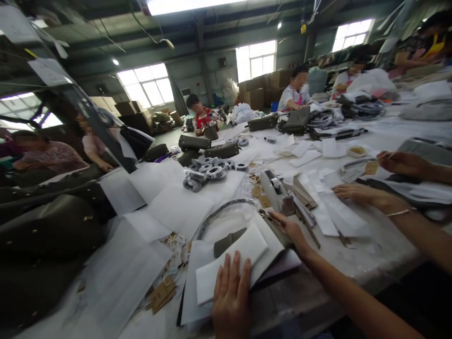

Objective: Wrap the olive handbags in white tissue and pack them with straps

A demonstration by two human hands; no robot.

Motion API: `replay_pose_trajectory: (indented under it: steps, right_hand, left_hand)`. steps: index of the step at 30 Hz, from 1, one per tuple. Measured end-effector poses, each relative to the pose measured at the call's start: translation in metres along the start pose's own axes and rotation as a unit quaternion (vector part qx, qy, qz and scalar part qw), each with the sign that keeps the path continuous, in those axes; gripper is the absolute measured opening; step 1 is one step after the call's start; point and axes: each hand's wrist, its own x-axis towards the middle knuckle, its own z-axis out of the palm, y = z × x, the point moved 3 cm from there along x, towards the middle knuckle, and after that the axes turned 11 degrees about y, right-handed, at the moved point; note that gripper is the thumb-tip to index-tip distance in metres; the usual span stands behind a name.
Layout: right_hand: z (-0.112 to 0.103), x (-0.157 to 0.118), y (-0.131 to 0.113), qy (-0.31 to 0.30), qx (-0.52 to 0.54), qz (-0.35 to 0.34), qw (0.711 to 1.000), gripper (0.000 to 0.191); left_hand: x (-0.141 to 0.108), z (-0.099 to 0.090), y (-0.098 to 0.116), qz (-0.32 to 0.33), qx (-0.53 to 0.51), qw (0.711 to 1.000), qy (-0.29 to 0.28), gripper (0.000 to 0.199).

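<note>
I've got left hand [231, 294] palm-down, fingers straight, unclosed, on white foam sheet [247, 246] near worktable [384, 254] edge, sheet's long axis pointing far-right; right hand [291, 230] by wrapped handle [226, 204], grip unclear.

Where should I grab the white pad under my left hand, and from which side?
Probably pinch the pad by its short left end, coming from the left: it looks thin and flat, that end is uncovered, and your left hand covers part of the near edge.
</note>
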Motion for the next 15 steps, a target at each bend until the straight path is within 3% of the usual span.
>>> replay_pose_trajectory:
  steps: [4, 5, 7, 9, 11, 15]
  right_hand:
    - [-0.046, -0.014, -0.016, 0.088, 0.03, 0.11, 0.99, 0.046]
    - [-0.052, -0.013, -0.027, 0.09, 0.02, 0.103, 0.99, 0.044]
    - [-0.052, -0.005, -0.05, 0.036, -0.028, 0.044, 0.998, 0.037]
    - [-0.036, 0.007, -0.067, -0.071, -0.117, -0.02, 0.99, 0.033]
    - [-0.011, 0.023, -0.071, -0.175, -0.215, -0.052, 0.959, 0.031]
    - [0.041, 0.057, -0.06, -0.251, -0.346, -0.027, 0.904, 0.023]
  left_hand:
    - [-0.004, 0.009, 0.017, 0.045, 0.007, 0.999, 0.017, 0.045]
    - [-0.006, 0.011, 0.02, 0.053, 0.008, 0.998, 0.021, 0.043]
    - [-0.007, 0.015, 0.024, 0.06, 0.01, 0.998, 0.022, 0.042]
    - [-0.008, 0.017, 0.025, 0.055, 0.007, 0.998, 0.03, 0.041]
    - [-0.008, 0.017, 0.025, 0.052, 0.003, 0.998, 0.044, 0.041]
    - [-0.007, 0.017, 0.024, 0.059, 0.006, 0.997, 0.057, 0.04]
